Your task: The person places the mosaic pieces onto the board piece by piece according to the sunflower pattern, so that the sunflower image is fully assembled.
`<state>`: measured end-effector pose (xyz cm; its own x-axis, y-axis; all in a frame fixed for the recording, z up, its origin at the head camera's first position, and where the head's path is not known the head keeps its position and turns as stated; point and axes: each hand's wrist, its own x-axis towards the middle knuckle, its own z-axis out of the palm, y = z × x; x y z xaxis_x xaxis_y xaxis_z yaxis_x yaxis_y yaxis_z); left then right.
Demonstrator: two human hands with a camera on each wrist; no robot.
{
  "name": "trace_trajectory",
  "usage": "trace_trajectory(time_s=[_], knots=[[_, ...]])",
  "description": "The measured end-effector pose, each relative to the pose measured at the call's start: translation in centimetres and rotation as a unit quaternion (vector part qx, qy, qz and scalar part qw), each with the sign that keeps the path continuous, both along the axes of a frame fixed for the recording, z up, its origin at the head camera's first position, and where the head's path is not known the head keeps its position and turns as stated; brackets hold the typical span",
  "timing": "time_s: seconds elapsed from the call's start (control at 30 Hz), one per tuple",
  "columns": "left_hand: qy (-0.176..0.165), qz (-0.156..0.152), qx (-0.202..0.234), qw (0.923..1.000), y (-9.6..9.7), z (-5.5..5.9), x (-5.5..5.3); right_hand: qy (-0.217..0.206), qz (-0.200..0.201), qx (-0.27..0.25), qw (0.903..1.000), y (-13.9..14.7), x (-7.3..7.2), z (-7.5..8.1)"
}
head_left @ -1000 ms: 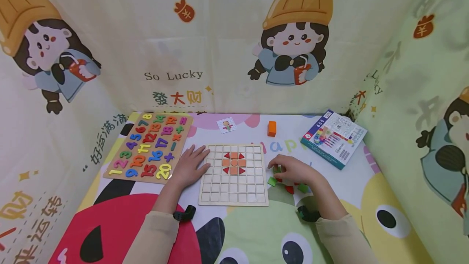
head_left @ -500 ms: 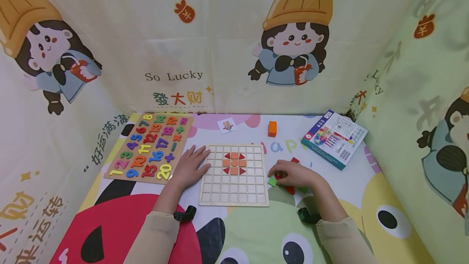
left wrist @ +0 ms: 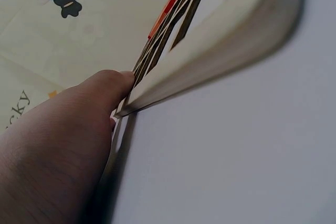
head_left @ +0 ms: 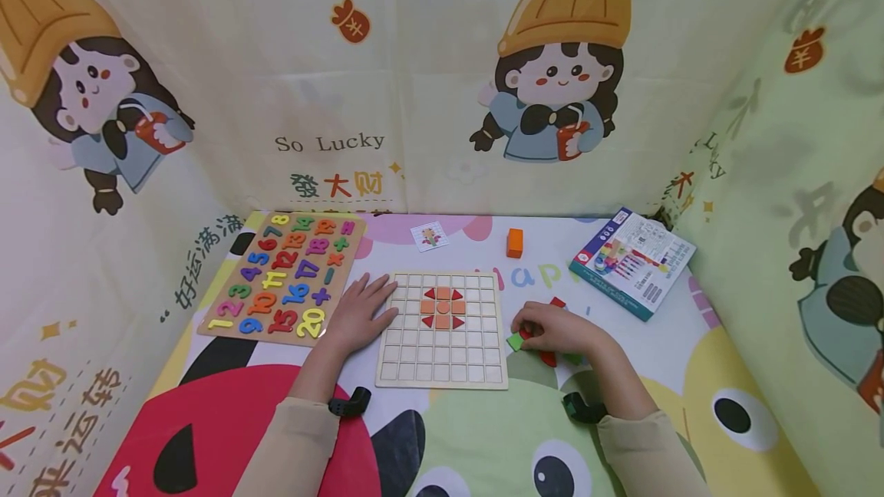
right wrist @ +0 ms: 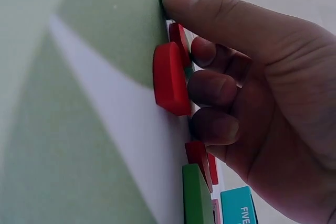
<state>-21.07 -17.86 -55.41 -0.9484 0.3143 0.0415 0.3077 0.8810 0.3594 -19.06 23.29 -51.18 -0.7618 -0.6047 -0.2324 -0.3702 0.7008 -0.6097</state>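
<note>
The wooden grid board point(head_left: 442, 369) lies flat on the table, with orange squares point(head_left: 443, 321) and red triangles point(head_left: 457, 322) forming a cross-like pattern around an orange circle. My left hand point(head_left: 356, 314) rests flat at its left edge, fingers spread, the thumb point(left wrist: 113, 85) touching the board's side. Right of the board, my right hand point(head_left: 555, 327) pinches a small green block point(head_left: 515, 341) at the table; its thumb point(right wrist: 184, 3) presses that block in the right wrist view, while the index fingertip is hidden. Under the palm lie red blocks point(right wrist: 170, 80) and another green block point(right wrist: 195, 198).
At the left lies a number puzzle board point(head_left: 262, 282) with coloured digits. Behind the grid board are a small pattern card point(head_left: 430, 236) and an orange block point(head_left: 514, 243). A teal-edged box point(head_left: 631, 263) sits at the back right, near the fabric walls.
My right hand has lowered and drawn its fingertips in to the green block, uncovering a red piece behind the hand. The left hand and the board stay put.
</note>
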Motion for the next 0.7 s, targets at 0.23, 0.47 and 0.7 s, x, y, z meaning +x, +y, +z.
trace_trajectory(time_s=[0.23,0.47,0.7], knots=[[0.004,0.000,0.002,1.0000,0.0,-0.1,0.0,0.015,-0.007,-0.003,0.9999,0.1,0.0,0.0],[-0.002,-0.001,0.001,1.0000,0.0,0.0,0.0,-0.003,-0.033,0.001,0.9994,-0.6,0.1,0.4],[0.003,-0.004,-0.001,1.0000,-0.1,-0.1,0.0,0.013,-0.055,0.011,0.9984,-2.4,0.4,1.6]])
